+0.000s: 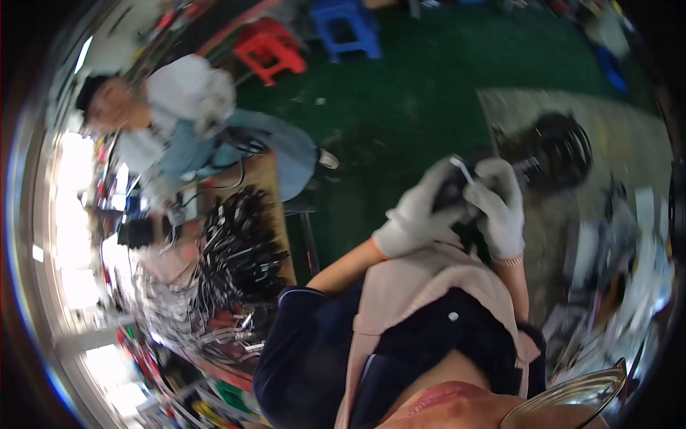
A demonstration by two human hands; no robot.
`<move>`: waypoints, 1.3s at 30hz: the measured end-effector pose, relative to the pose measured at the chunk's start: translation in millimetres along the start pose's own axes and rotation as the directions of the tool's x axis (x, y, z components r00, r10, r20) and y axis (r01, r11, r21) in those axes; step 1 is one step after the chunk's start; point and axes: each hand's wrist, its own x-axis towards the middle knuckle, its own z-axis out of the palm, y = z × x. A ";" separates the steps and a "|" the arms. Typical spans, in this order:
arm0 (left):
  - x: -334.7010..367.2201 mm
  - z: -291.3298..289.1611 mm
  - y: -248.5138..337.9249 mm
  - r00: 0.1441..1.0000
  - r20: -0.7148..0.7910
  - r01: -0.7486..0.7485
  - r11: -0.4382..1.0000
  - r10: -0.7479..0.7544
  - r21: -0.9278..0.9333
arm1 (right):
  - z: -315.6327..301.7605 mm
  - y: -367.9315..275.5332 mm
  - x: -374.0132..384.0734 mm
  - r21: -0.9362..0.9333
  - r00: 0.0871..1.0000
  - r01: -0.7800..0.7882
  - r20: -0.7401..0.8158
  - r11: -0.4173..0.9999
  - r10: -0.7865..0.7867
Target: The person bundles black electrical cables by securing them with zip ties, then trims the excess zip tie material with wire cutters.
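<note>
My left hand point(418, 218), in a white knitted glove, is closed around a dark object point(449, 191) in front of my apron; blur hides its kind. Close beside it, my right hand point(500, 207), gloved the same way, has its fingers bent against a thin whitish strip point(461, 170). The strip slants up from the right fingertips toward the left hand's fingers. Just beyond my right hand lies a coil of black cable point(564, 154). Whether the cable joins the dark object cannot be made out.
On my left, a table point(280, 214) bears a heap of black cables point(243, 239). A co-worker point(171, 129) sits across it. Red point(268, 50) and blue point(346, 28) stools stand at the far side of the green floor. Stacked pale packages point(607, 264) lie to the right.
</note>
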 end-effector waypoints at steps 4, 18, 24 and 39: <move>4.7 -3.9 -11.5 0.997 0.074 0.033 0.998 -0.029 -0.046 | -2.8 8.7 2.3 0.178 1.000 0.023 -0.005 0.984 -0.023; 0.1 2.4 -2.5 0.981 0.193 0.035 0.997 -0.022 -0.066 | -10.4 14.0 -17.3 0.273 0.999 0.039 -0.024 0.961 -0.033; 5.4 -1.7 -4.0 0.926 0.328 -0.276 0.927 0.186 0.255 | -1.5 11.7 -24.3 0.236 0.989 0.081 -0.138 0.968 -0.049; 10.5 -23.0 -1.5 0.913 0.378 -0.020 0.910 -0.152 0.415 | 1.7 9.3 -12.3 -0.849 0.648 0.490 0.204 0.197 -0.734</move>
